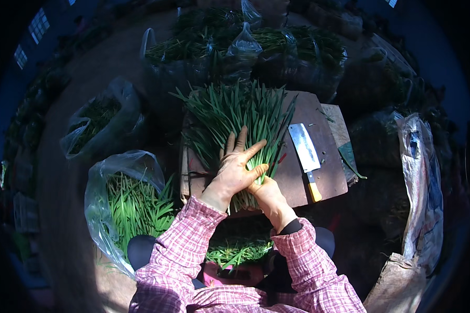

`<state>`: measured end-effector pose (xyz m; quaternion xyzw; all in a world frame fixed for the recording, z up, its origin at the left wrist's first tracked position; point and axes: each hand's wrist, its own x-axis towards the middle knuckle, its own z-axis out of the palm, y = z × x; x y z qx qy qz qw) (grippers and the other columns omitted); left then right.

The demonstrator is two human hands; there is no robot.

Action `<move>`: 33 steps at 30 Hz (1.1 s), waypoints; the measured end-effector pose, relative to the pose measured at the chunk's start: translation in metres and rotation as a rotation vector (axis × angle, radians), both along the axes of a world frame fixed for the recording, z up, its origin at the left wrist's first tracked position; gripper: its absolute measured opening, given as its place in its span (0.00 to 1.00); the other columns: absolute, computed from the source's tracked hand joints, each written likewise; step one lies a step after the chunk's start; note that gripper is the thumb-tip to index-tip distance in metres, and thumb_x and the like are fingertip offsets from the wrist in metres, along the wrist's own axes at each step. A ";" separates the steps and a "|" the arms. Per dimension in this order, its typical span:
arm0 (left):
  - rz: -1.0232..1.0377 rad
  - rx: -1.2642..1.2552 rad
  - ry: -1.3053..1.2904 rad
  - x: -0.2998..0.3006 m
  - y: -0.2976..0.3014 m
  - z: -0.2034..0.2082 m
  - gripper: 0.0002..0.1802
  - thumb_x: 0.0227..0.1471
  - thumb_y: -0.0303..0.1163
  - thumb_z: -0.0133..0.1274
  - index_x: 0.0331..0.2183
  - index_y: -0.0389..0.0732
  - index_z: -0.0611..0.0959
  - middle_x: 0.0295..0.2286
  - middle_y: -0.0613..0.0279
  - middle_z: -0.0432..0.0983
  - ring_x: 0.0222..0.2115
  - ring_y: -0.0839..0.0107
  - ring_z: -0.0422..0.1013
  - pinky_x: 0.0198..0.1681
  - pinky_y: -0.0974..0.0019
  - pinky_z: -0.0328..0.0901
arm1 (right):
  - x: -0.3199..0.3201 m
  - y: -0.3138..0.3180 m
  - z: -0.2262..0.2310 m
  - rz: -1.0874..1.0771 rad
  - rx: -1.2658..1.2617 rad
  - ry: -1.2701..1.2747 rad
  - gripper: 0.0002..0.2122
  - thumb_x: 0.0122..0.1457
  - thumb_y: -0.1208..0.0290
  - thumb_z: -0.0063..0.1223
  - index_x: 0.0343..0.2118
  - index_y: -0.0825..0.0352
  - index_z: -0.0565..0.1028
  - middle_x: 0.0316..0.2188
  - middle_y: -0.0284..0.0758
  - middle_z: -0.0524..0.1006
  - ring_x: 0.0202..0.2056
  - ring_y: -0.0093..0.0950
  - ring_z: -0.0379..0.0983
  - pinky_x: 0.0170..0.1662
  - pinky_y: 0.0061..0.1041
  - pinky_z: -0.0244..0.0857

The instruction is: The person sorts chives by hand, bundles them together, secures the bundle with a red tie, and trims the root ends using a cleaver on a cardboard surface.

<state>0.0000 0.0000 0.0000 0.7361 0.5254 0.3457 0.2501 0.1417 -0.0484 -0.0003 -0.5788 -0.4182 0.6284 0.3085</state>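
A thick bunch of garlic chives (245, 107) lies on a brown board, its green tips fanned out away from me. My left hand (235, 169) rests on top of the stems, open with fingers spread. Close beside it, my right hand (269, 195) grips the bunch from the right near the pale stem ends; most of its fingers are hidden under the left hand and the stems. To the right of the bunch lies a cleaver (305, 148) with a yellow-ended handle, touched by neither hand.
The board (326, 180) stands before my knees. At left are a clear plastic bag of chives (141, 201) and another bag (107, 117). Large bagged chives (297, 47) stand beyond the board. Loose green trimmings (240, 254) lie below my hands. A white sack (415, 182) is at right.
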 end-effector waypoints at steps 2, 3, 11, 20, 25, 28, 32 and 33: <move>-0.026 -0.126 0.047 0.000 -0.001 0.002 0.39 0.43 0.48 0.65 0.59 0.58 0.74 0.67 0.47 0.45 0.68 0.43 0.37 0.67 0.42 0.43 | 0.012 -0.009 0.049 0.239 0.103 -0.526 0.24 0.56 0.52 0.63 0.41 0.73 0.76 0.28 0.40 0.80 0.26 0.24 0.76 0.30 0.24 0.71; -0.045 -0.094 0.097 0.000 0.008 0.006 0.39 0.44 0.49 0.65 0.59 0.59 0.74 0.68 0.47 0.43 0.68 0.44 0.34 0.66 0.38 0.40 | 0.023 -0.010 0.058 0.234 0.036 -0.597 0.26 0.58 0.46 0.57 0.44 0.70 0.77 0.31 0.47 0.81 0.36 0.38 0.81 0.41 0.33 0.72; -0.067 -0.123 0.259 0.022 0.002 -0.008 0.42 0.52 0.51 0.57 0.66 0.61 0.61 0.69 0.54 0.35 0.69 0.48 0.25 0.65 0.30 0.33 | 0.041 0.005 -0.030 0.077 0.580 -0.781 0.16 0.60 0.69 0.50 0.49 0.71 0.71 0.42 0.52 0.77 0.42 0.50 0.76 0.47 0.44 0.70; -0.062 -0.033 0.228 -0.026 -0.020 0.022 0.44 0.54 0.57 0.54 0.66 0.57 0.58 0.67 0.47 0.42 0.68 0.42 0.36 0.65 0.31 0.36 | 0.060 0.012 -0.015 0.103 0.471 -1.163 0.10 0.59 0.66 0.54 0.40 0.64 0.77 0.30 0.48 0.81 0.35 0.47 0.79 0.39 0.41 0.73; 0.234 0.076 -0.043 -0.194 -0.098 0.020 0.30 0.50 0.35 0.62 0.55 0.41 0.76 0.54 0.44 0.71 0.58 0.51 0.65 0.61 0.55 0.60 | 0.026 -0.042 0.071 -0.032 0.301 -0.610 0.09 0.66 0.67 0.51 0.41 0.66 0.79 0.20 0.31 0.77 0.20 0.15 0.71 0.19 0.19 0.60; 0.836 -0.319 -0.030 -0.298 -0.151 -0.030 0.39 0.49 0.42 0.65 0.58 0.36 0.71 0.56 0.46 0.69 0.58 0.54 0.65 0.61 0.57 0.60 | -0.042 -0.067 0.081 0.108 0.275 -0.287 0.09 0.66 0.72 0.50 0.44 0.69 0.78 0.27 0.33 0.79 0.23 0.15 0.73 0.21 0.14 0.63; 1.078 -0.393 0.227 -0.362 -0.155 -0.123 0.61 0.43 0.60 0.64 0.66 0.35 0.54 0.60 0.37 0.61 0.62 0.46 0.57 0.66 0.56 0.51 | -0.119 -0.076 0.045 0.506 0.357 -0.246 0.10 0.64 0.76 0.53 0.47 0.71 0.77 0.30 0.35 0.80 0.31 0.20 0.77 0.35 0.17 0.71; 1.065 -0.461 0.266 -0.358 -0.143 -0.131 0.62 0.43 0.60 0.64 0.66 0.37 0.52 0.60 0.39 0.61 0.61 0.47 0.59 0.66 0.56 0.51 | -0.132 -0.074 0.030 0.584 0.382 -0.219 0.11 0.64 0.77 0.52 0.48 0.72 0.76 0.33 0.38 0.81 0.32 0.22 0.78 0.37 0.18 0.72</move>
